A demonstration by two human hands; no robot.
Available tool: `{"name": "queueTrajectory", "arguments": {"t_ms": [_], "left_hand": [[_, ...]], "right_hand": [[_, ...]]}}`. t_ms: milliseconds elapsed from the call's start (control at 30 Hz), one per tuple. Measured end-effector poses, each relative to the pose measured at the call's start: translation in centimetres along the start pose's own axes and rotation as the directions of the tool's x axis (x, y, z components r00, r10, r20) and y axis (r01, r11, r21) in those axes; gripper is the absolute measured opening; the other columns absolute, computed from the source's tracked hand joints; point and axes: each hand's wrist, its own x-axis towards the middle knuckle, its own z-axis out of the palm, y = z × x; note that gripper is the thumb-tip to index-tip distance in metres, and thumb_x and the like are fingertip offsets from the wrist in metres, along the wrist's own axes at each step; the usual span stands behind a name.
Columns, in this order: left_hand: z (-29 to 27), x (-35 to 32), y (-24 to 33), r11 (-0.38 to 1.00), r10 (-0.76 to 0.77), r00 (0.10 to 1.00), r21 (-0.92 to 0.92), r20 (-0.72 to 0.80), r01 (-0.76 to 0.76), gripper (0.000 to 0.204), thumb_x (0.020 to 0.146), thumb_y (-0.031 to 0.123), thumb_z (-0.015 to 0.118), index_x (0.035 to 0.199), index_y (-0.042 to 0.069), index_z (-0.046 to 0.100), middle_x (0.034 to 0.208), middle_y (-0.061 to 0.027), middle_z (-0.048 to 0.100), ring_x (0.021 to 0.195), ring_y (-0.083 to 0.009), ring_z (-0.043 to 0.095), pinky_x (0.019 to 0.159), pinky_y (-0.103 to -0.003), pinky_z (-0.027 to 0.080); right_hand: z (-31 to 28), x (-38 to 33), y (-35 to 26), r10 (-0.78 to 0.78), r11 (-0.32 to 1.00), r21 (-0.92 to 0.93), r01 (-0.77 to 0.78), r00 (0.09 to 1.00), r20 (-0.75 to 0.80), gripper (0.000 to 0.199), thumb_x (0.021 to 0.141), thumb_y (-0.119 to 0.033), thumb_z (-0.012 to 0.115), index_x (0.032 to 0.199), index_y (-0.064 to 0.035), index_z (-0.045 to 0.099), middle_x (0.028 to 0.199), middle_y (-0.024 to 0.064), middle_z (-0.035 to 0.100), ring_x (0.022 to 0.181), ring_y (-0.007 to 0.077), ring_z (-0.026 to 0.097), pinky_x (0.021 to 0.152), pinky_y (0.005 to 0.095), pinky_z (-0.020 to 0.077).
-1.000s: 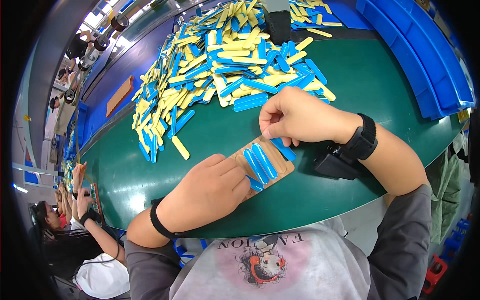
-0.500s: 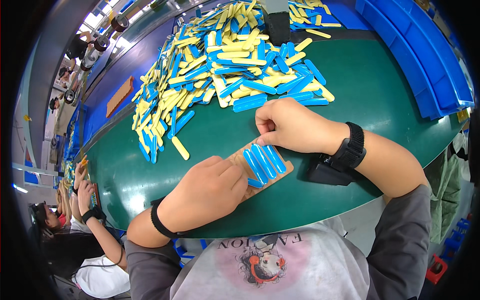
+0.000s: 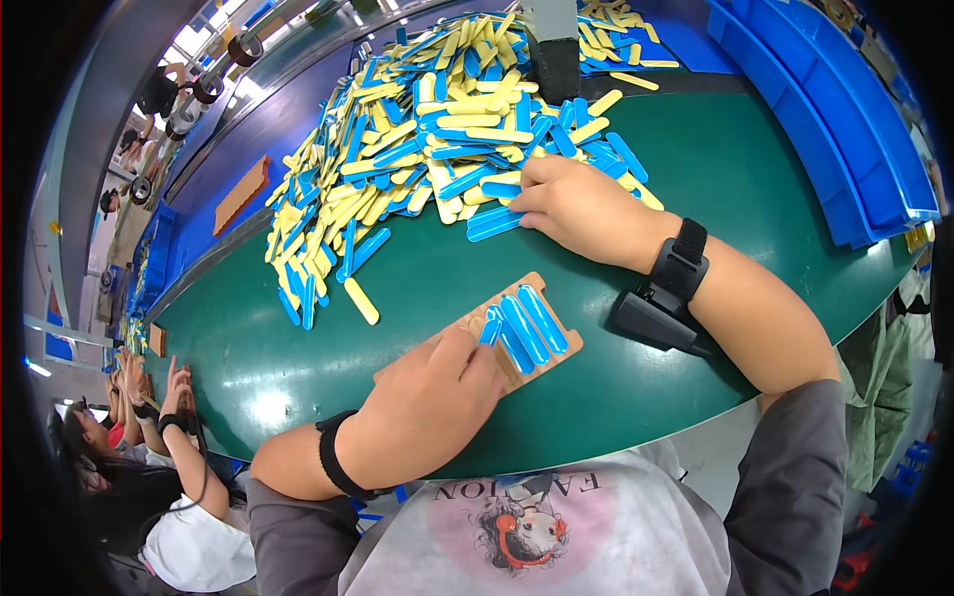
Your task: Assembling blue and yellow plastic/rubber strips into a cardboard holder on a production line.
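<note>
A small brown board point(image 3: 538, 282) lies on the green table with shiny blue strips point(image 3: 542, 318) side by side on it; they are flat, long and round-ended. My left hand point(image 3: 422, 402) is over the board's left part, its thumb and fingers pinching one blue strip point(image 3: 490, 328) that tilts up from the board. My right hand point(image 3: 586, 209) is at the near edge of a large heap of blue and yellow strips point(image 3: 467, 129). Its fingertips close on the end of a blue strip point(image 3: 500, 189) there. Another blue strip point(image 3: 492, 224) lies just below those fingertips.
Long blue bins point(image 3: 825, 129) stand along the far right. A grey post point(image 3: 554, 50) rises behind the heap. A brown wavy-edged board point(image 3: 241, 194) lies on a blue surface at the left. Co-workers' hands point(image 3: 179, 392) show at the far left.
My right hand has left the board and moved up to the heap's near edge. My left hand has shifted slightly right, and the strip in its fingers has turned more upright.
</note>
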Motion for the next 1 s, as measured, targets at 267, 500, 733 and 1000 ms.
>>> {"name": "queueTrajectory", "arguments": {"t_ms": [267,500,733,1000], "left_hand": [[-1.4,-0.3,0.0,0.973,-0.085,0.985,-0.2,0.15,0.114,0.029,0.082,0.013,0.068,0.107,-0.001,0.062,0.093,-0.0112,0.057,0.084,-0.0275,0.061,0.07,-0.035,0.052],[-3.4,0.1,-2.0,0.98,0.178,0.979,-0.102,0.095,-0.169,0.042,0.072,0.006,0.065,0.113,0.001,0.061,0.117,-0.0104,0.061,0.092,-0.0248,0.059,0.08,-0.034,0.047],[-2.5,-0.8,-1.3,0.973,0.213,0.964,0.052,0.16,-0.224,0.04,0.075,0.01,0.061,0.112,-0.004,0.062,0.121,-0.0159,0.059,0.096,-0.0238,0.057,0.078,-0.033,0.046],[-2.1,-1.6,-0.3,0.946,0.217,0.953,0.194,0.211,-0.259,0.039,0.083,0.014,0.057,0.11,-0.014,0.06,0.114,-0.0297,0.06,0.083,-0.0274,0.061,0.079,-0.037,0.05]], "right_hand": [[-0.5,-0.2,0.0,-0.005,1.0,0.022,0.007,0.996,-0.088,0.012,0.081,-0.006,0.06,0.091,-0.0012,0.064,0.083,0.0145,0.064,0.083,0.0333,0.063,0.075,0.0425,0.0511],[-2.3,-0.5,-4.3,0.048,0.982,0.187,-0.008,0.977,-0.21,0.018,0.073,-0.003,0.058,0.085,0.0004,0.07,0.075,0.0185,0.066,0.071,0.0355,0.065,0.067,0.0428,0.0525],[-2.8,-2.7,-9.0,-0.182,0.973,0.139,0.186,0.983,-0.041,0.02,0.075,-0.006,0.065,0.094,0.0005,0.061,0.084,0.0142,0.061,0.079,0.0322,0.06,0.07,0.0383,0.0505],[-0.6,-4.2,-11.4,-0.31,0.943,0.144,0.299,0.949,0.054,0.016,0.072,-0.008,0.065,0.082,0.0055,0.064,0.093,0.0145,0.058,0.085,0.0278,0.054,0.073,0.0372,0.0469]]}}
